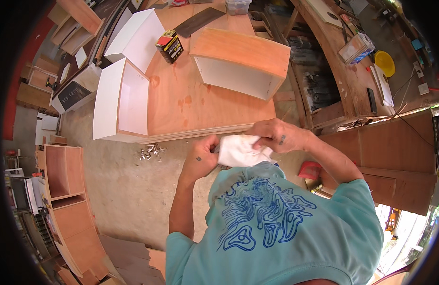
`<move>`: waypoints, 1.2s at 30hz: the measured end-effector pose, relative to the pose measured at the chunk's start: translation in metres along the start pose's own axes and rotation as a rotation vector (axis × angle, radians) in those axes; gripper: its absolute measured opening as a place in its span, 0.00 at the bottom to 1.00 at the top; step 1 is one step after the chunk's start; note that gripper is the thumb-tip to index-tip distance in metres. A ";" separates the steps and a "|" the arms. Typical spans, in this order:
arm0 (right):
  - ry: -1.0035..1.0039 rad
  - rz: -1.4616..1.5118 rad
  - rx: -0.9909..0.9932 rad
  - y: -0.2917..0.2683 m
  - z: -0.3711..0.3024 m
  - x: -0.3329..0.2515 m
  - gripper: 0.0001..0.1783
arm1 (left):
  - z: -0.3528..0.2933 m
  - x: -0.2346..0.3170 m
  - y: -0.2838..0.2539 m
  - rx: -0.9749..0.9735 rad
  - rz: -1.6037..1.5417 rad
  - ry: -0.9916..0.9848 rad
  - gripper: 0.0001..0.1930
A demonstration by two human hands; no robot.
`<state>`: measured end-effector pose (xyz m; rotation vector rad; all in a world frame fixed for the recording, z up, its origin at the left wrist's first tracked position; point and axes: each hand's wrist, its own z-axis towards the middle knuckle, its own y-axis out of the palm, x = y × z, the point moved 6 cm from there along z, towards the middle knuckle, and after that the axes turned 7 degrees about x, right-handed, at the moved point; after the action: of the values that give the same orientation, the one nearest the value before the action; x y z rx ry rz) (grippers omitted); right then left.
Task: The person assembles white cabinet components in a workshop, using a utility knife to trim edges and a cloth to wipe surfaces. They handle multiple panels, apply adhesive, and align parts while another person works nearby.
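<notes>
Plywood bench [200, 107]: two cabinet boxes [122, 102] [241, 61], can [169, 46].

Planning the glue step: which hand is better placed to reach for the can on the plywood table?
Probably the left hand: the can stands toward the left. Both it and the right hand hold the white cloth.

- Soft, even daylight fills my workshop; the plywood desk [191, 99] in front of me is bright and warm-toned.
- Right of and below the desk, an opening is blown out to white glare.
- Shadows are faint, deepest inside the open box on the desk.
- Straight edges bow outward from the desk; the corners go black.
- Focus holds, softening toward the rim.
</notes>
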<state>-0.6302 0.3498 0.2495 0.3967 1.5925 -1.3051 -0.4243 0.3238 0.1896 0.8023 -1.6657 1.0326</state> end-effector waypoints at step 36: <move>-0.140 1.924 1.068 -0.055 -0.187 0.207 0.30 | 0.101 -0.031 0.061 0.267 -0.317 -0.158 0.08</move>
<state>-0.8545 0.4261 0.0919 1.7797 -0.2121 -0.3435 -0.5072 0.2593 0.1287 1.3074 -1.4837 0.9964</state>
